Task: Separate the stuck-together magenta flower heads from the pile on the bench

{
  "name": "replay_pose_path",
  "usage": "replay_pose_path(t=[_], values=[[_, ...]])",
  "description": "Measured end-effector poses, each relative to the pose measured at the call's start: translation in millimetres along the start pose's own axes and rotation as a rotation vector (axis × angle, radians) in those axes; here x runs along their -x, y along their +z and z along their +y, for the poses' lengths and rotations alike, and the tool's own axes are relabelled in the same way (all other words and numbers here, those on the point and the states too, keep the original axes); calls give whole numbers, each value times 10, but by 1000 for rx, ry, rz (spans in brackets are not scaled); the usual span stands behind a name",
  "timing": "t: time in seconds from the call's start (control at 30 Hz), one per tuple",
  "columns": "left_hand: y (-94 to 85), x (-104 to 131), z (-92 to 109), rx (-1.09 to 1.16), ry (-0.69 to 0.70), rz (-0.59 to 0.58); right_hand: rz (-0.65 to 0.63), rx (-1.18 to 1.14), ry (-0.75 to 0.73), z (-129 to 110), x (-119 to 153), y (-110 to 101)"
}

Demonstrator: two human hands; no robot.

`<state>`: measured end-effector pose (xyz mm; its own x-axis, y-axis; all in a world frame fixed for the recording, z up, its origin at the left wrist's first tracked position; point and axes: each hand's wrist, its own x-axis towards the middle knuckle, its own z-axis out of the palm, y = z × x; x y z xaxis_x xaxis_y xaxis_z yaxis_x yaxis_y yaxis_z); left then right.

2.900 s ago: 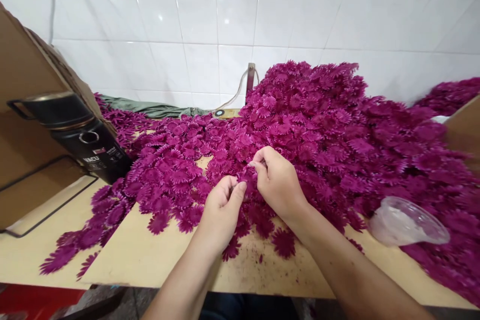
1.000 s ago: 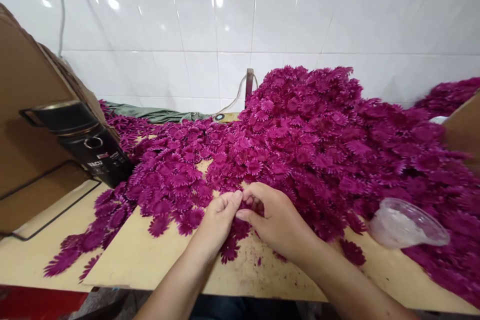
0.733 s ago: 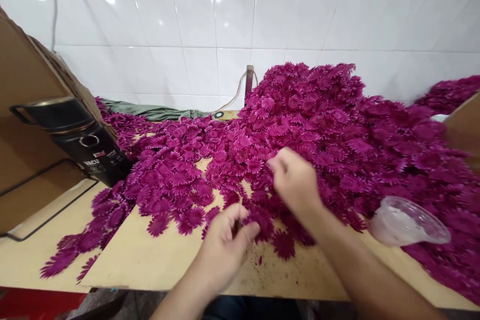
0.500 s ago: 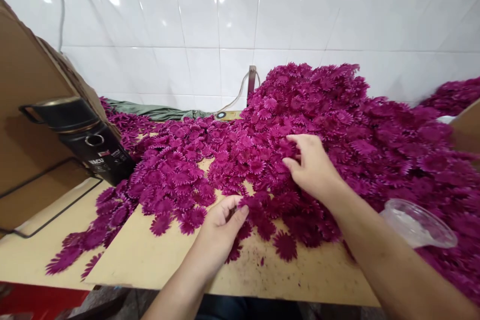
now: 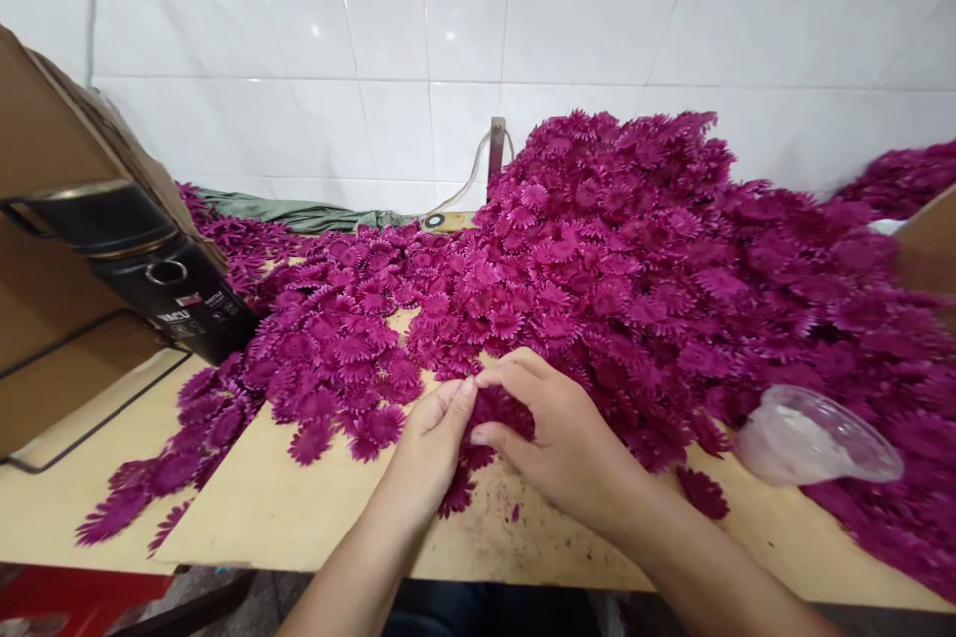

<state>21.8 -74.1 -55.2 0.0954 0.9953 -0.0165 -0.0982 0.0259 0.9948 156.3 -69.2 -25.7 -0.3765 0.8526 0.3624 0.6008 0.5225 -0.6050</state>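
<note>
My left hand (image 5: 439,423) is closed in a pinch above the front of the table, its thumb pressed toward the fingers. What it grips, if anything, is hidden. My right hand (image 5: 557,433) meets it from the right, the index fingertip touching the left fingertips while the thumb stays apart. Magenta artificial flower heads (image 5: 502,410) show in the gap between right thumb and index finger; whether they lie behind or are touched is unclear. Just beyond both hands rises a large heap of the same flower heads (image 5: 597,259), flat and fringed with petals.
On the right, a clear plastic tub (image 5: 818,438) sits tilted against the flowers. A black vacuum bottle (image 5: 160,269) leans at left beside a cardboard box (image 5: 52,139). Green cloth (image 5: 291,209) lies along the tiled wall (image 5: 388,10). The wooden tabletop (image 5: 299,528) ends just before me.
My right hand has come back from the heap, toward me and left, to meet my left hand. The left hand has stayed nearly in place. The view has shifted slightly.
</note>
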Motion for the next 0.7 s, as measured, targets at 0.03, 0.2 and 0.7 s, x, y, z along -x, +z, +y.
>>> replay_pose_path(t=[0.03,0.2,0.7], values=[[-2,2,2,-30,17,-14,3,15,7,14,1,18],[22,23,4,-153,7,-62,112,-28,114,39,-8,115],[-54,19,-3,-80,7,41,473,218,51,321,-164,-259]])
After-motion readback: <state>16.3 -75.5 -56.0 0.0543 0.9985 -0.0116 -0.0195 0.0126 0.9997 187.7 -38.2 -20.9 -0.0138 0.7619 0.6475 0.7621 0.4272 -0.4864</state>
